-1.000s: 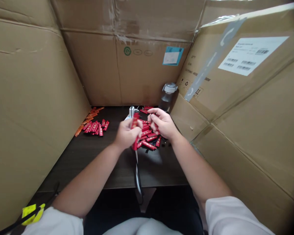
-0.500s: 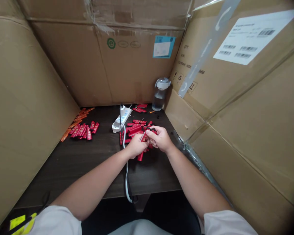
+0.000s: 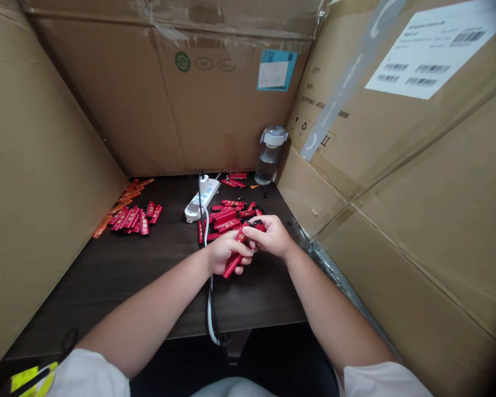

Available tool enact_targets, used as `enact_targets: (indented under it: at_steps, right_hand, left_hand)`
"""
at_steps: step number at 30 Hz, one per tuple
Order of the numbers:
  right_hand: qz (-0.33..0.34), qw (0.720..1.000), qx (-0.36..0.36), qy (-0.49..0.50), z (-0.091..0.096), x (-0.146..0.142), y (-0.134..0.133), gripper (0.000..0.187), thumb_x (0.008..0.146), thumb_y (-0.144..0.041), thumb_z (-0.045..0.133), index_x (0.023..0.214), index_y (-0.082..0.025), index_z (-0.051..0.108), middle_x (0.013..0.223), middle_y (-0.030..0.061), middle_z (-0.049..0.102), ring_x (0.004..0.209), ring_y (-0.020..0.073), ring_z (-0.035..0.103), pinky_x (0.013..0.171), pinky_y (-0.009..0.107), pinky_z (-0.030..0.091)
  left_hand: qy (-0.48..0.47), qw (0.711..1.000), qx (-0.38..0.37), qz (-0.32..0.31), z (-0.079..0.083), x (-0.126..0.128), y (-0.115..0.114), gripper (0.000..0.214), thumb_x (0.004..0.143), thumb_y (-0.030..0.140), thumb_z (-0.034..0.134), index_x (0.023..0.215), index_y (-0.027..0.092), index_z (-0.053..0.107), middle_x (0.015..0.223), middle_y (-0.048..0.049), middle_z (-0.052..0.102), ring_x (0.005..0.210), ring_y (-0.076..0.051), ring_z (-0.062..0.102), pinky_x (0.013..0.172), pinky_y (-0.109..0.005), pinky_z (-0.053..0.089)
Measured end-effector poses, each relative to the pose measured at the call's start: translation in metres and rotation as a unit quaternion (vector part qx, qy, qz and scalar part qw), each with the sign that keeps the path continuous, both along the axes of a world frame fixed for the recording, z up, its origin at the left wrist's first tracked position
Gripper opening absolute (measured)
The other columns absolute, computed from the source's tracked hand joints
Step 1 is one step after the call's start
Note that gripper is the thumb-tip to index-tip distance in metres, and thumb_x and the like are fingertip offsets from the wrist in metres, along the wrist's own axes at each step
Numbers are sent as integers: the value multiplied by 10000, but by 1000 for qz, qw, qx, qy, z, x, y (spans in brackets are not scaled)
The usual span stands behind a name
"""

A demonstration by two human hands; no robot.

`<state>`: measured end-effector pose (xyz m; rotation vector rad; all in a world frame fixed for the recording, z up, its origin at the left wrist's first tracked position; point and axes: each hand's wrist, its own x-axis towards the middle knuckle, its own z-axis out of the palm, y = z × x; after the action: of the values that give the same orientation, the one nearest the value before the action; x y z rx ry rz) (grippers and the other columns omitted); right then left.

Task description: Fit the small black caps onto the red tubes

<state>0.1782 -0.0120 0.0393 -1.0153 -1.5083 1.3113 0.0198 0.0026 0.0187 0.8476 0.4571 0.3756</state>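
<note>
The left hand (image 3: 226, 252) is curled shut around a glossy red stick-shaped piece (image 3: 233, 266), and the right hand (image 3: 271, 237) closes over its upper end, pinching it with the fingers. A small gold mark shows on red near the fingers, too small to read. Both hands are above the main red pile (image 3: 227, 219), about fifteen pieces lying loose and crossed on the dark counter (image 3: 107, 286), with black bits among them. To its left lie about nine red pieces (image 3: 133, 219) side by side, and beside those a loose row of orange strips (image 3: 118, 207), too overlapped to count. About four more red pieces (image 3: 233, 179) lie near the back. One white power strip (image 3: 201, 199) sits beside the main pile, its white cable (image 3: 209, 300) running toward the person. One clear bottle (image 3: 269, 157) with a grey cap stands in the back right corner. Cardboard walls (image 3: 231, 110) surround the counter; "QTY" is legible on the right one, while the barcode label (image 3: 427, 63) stays unreadable.
</note>
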Motion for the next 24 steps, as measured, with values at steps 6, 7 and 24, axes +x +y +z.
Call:
enact_targets:
  at_steps: [6, 7, 24]
  right_hand:
    - [-44, 997, 42, -39, -5, -6, 2, 300, 772, -431, 623, 690, -144, 593, 441, -25, 547, 359, 88, 461, 377, 202, 390]
    - [-85, 993, 68, -44, -6, -7, 2, 292, 777, -431, 615, 739, -142, 605, 463, -22, 556, 378, 93, 471, 394, 207, 399]
    - [-48, 940, 284, -181, -28, -24, -2, 242, 728, -377, 704, 822, -199, 570, 636, -12, 564, 474, 101, 456, 509, 241, 408]
  left_hand:
    - [52, 998, 3, 20, 2, 2, 1, 196, 603, 115, 628, 744, 162, 499, 698, 3, 501, 452, -82, 474, 310, -155, 312]
    - [64, 996, 20, 59, 3, 4, 1, 192, 602, 123, 626, 725, 166, 486, 653, 14, 490, 436, -87, 471, 307, -158, 309]
    - [-19, 889, 146, 434, 5, 14, 0, 350, 721, 278, 636, 1047, 220, 526, 802, 19, 586, 672, -91, 576, 643, -217, 484]
